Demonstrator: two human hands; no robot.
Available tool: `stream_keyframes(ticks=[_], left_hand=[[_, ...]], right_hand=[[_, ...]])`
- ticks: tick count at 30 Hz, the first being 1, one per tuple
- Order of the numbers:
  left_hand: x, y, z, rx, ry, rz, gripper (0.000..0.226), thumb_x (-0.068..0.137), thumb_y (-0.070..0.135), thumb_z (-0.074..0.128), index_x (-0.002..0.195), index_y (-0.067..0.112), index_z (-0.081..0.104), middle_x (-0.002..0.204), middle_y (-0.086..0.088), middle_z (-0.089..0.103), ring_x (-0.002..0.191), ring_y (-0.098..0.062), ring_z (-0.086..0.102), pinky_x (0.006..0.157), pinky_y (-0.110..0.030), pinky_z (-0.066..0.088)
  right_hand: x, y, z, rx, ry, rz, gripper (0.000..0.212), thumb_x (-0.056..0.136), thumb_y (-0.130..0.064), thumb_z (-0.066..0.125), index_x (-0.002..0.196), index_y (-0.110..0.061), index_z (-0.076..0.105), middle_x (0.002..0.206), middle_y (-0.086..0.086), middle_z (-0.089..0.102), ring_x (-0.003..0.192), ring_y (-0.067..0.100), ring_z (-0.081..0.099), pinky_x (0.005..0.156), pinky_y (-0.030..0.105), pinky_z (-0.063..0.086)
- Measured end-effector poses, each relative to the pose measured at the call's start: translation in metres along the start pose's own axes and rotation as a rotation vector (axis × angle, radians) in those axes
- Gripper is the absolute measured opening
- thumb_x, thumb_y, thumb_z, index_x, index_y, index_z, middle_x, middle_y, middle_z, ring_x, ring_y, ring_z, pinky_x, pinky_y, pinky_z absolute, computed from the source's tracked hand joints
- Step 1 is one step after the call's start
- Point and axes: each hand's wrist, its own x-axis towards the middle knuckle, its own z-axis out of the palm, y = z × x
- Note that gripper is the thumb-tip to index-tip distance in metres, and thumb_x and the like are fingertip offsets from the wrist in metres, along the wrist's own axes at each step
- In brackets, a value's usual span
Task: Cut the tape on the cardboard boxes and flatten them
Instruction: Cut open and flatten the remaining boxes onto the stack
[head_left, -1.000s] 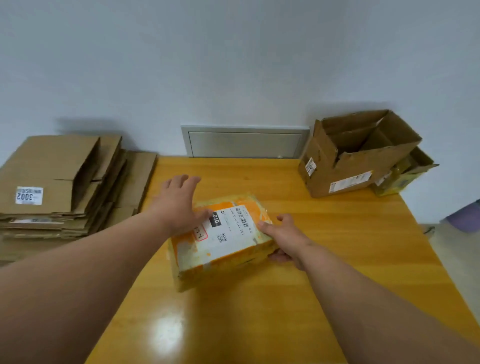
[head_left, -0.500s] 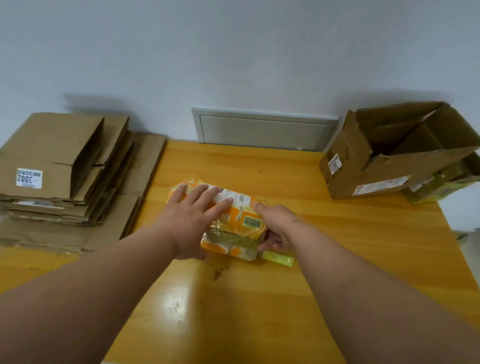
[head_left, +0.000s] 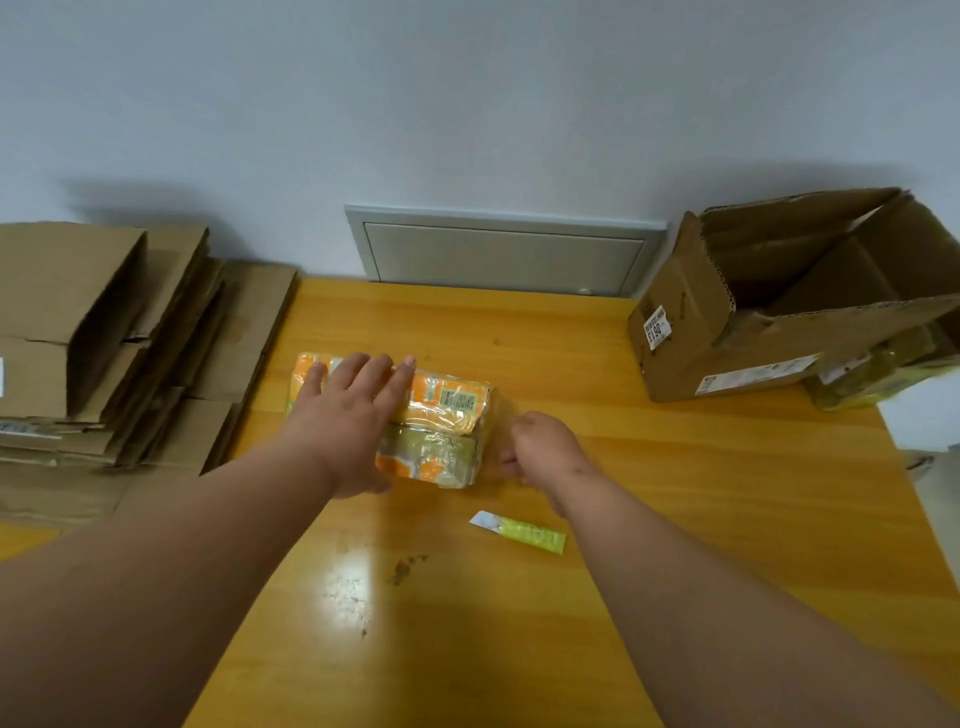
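A small orange and white taped box (head_left: 447, 415) lies on the wooden table (head_left: 675, 493), a barcode label on its top. My left hand (head_left: 353, 410) presses flat on the box's left part with straight fingers. Just to the right of the box's end, my right hand (head_left: 540, 452) hovers apart from it, blurred, fingers curled under, nothing visible in them. A yellow-green cutter (head_left: 519, 535) with a white tip lies on the table below my right hand, untouched.
A stack of flattened cardboard (head_left: 104, 338) covers the table's left side. An open brown box (head_left: 789, 301) stands at the back right, with a yellowish taped box (head_left: 883, 379) partly behind it. A grey wall panel (head_left: 504, 254) sits behind the table.
The box was turned over and set down with the taped side toward me. My right hand let go of its right end and drew back, uncovering the cutter on the table.
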Motion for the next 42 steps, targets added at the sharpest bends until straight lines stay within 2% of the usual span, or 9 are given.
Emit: stream_keyframes(ticks=[3, 8, 14, 17, 20, 24, 26, 31, 42], left_hand=[[0.011, 0.003, 0.0, -0.021, -0.002, -0.029, 0.145, 0.062, 0.071, 0.076, 0.143, 0.032, -0.039, 0.164, 0.002, -0.008, 0.15, -0.028, -0.011, 0.119, -0.061, 0.007], [0.03, 0.001, 0.0, -0.032, 0.075, 0.029, 0.14, 0.058, 0.073, 0.076, 0.145, 0.043, -0.029, 0.159, -0.005, 0.007, 0.148, -0.035, 0.003, 0.116, -0.065, 0.01], [0.049, -0.005, -0.005, -0.059, 0.054, 0.107, 0.128, 0.058, 0.07, 0.075, 0.152, 0.037, -0.006, 0.155, -0.005, 0.015, 0.144, -0.033, 0.011, 0.115, -0.066, 0.014], [0.052, -0.003, -0.006, -0.054, 0.044, 0.153, 0.126, 0.063, 0.064, 0.076, 0.155, 0.027, -0.001, 0.161, 0.001, 0.013, 0.149, -0.024, 0.008, 0.116, -0.066, 0.012], [0.052, -0.003, -0.008, -0.045, 0.042, 0.158, 0.124, 0.064, 0.064, 0.076, 0.156, 0.026, 0.002, 0.16, 0.003, 0.016, 0.148, -0.022, 0.012, 0.116, -0.065, 0.014], [0.051, -0.001, -0.011, -0.04, 0.046, 0.153, 0.123, 0.063, 0.065, 0.075, 0.156, 0.026, 0.004, 0.158, 0.003, 0.021, 0.144, -0.022, 0.018, 0.114, -0.065, 0.019], [0.05, 0.001, -0.011, -0.039, 0.043, 0.144, 0.123, 0.063, 0.065, 0.075, 0.156, 0.027, 0.005, 0.157, 0.003, 0.022, 0.144, -0.023, 0.02, 0.114, -0.065, 0.019], [0.05, 0.003, -0.011, -0.038, 0.02, 0.123, 0.125, 0.064, 0.064, 0.076, 0.156, 0.027, 0.001, 0.157, 0.003, 0.021, 0.143, -0.024, 0.019, 0.115, -0.065, 0.018], [0.055, 0.004, -0.011, -0.051, -0.018, 0.108, 0.131, 0.063, 0.064, 0.078, 0.157, 0.026, -0.005, 0.159, 0.003, 0.016, 0.145, -0.025, 0.015, 0.116, -0.063, 0.017]], right_hand=[[0.005, 0.021, -0.007, -0.358, 0.04, -0.079, 0.031, 0.092, -0.028, 0.049, 0.121, -0.019, 0.056, 0.116, 0.009, 0.065, 0.103, 0.029, 0.062, 0.079, 0.031, 0.047], [0.008, 0.064, 0.008, -0.908, -0.082, -0.209, 0.074, 0.077, -0.062, 0.064, 0.139, -0.029, 0.042, 0.131, 0.002, 0.043, 0.125, 0.026, 0.041, 0.098, 0.037, 0.034], [0.011, 0.083, 0.025, -1.041, 0.042, -0.385, 0.033, 0.096, -0.049, 0.046, 0.115, -0.023, 0.052, 0.117, 0.004, 0.05, 0.113, 0.027, 0.046, 0.093, 0.041, 0.034], [0.01, 0.077, 0.019, -0.942, 0.088, -0.305, 0.009, 0.101, -0.029, 0.043, 0.105, -0.022, 0.047, 0.113, 0.004, 0.053, 0.104, 0.026, 0.052, 0.081, 0.038, 0.038], [0.01, 0.071, 0.008, -0.528, 0.183, -0.14, 0.01, 0.103, -0.021, 0.041, 0.094, -0.019, 0.037, 0.086, 0.006, 0.052, 0.068, 0.023, 0.051, 0.053, 0.03, 0.03], [0.01, 0.05, -0.001, 0.144, 0.262, 0.01, 0.007, 0.105, -0.022, 0.04, 0.101, -0.017, 0.039, 0.086, 0.01, 0.056, 0.07, 0.029, 0.063, 0.049, 0.025, 0.041], [0.007, 0.036, -0.004, 0.288, 0.225, 0.0, 0.002, 0.104, -0.021, 0.042, 0.106, -0.02, 0.041, 0.084, 0.008, 0.059, 0.061, 0.022, 0.061, 0.049, 0.026, 0.043], [0.001, 0.008, -0.007, 0.308, 0.138, -0.133, 0.022, 0.092, -0.007, 0.045, 0.095, -0.029, 0.05, 0.087, 0.006, 0.069, 0.05, 0.012, 0.06, 0.053, 0.026, 0.047], [0.012, -0.012, -0.01, 0.121, 0.166, -0.217, 0.021, 0.094, -0.012, 0.049, 0.093, -0.033, 0.052, 0.078, -0.003, 0.068, 0.046, 0.003, 0.062, 0.045, 0.021, 0.041]])
